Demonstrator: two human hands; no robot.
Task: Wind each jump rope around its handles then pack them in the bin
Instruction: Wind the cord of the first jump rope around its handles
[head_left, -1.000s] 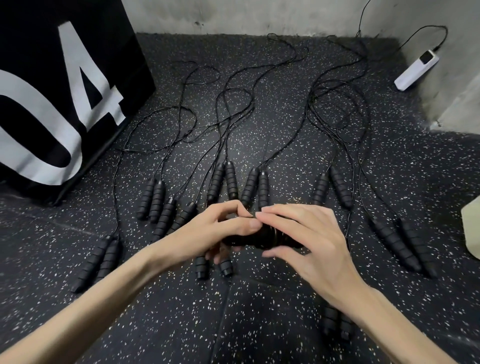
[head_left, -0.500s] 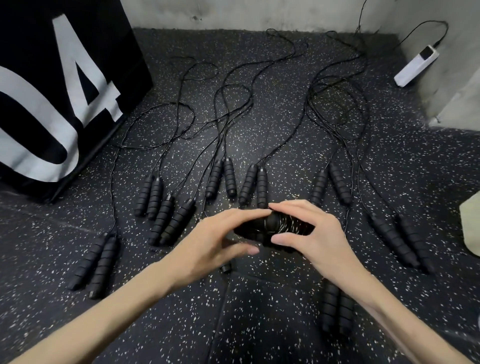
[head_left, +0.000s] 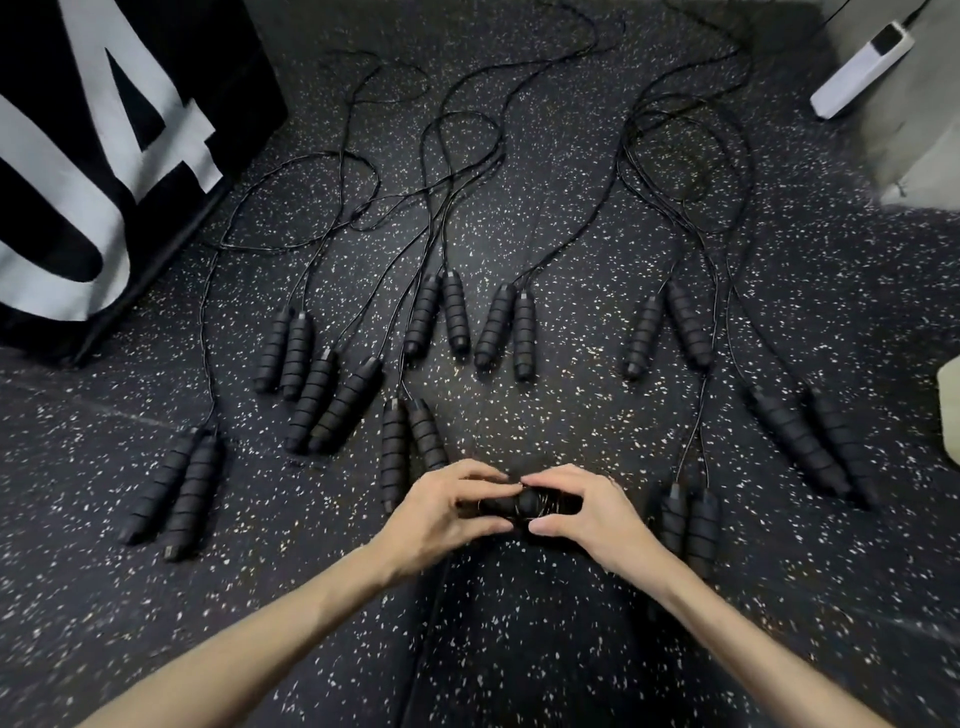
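Head view: both hands grasp 1 wound jump rope (head_left: 524, 506).
Left hand (head_left: 441, 512): pinches bundle.
Right hand (head_left: 582, 512): pinches bundle.
Tip: keep coils tight; tuck the end.

Dark speckled rubber floor (head_left: 519, 649); grey concrete wall (head_left: 924, 104) far right.

Both hands meet low over the speckled floor (head_left: 519, 649): the left hand (head_left: 441, 512) and right hand (head_left: 592, 514) grip a wound jump rope (head_left: 524, 505). Other jump ropes (head_left: 452, 317) lie unwound beyond, cords trailing toward the far edge.
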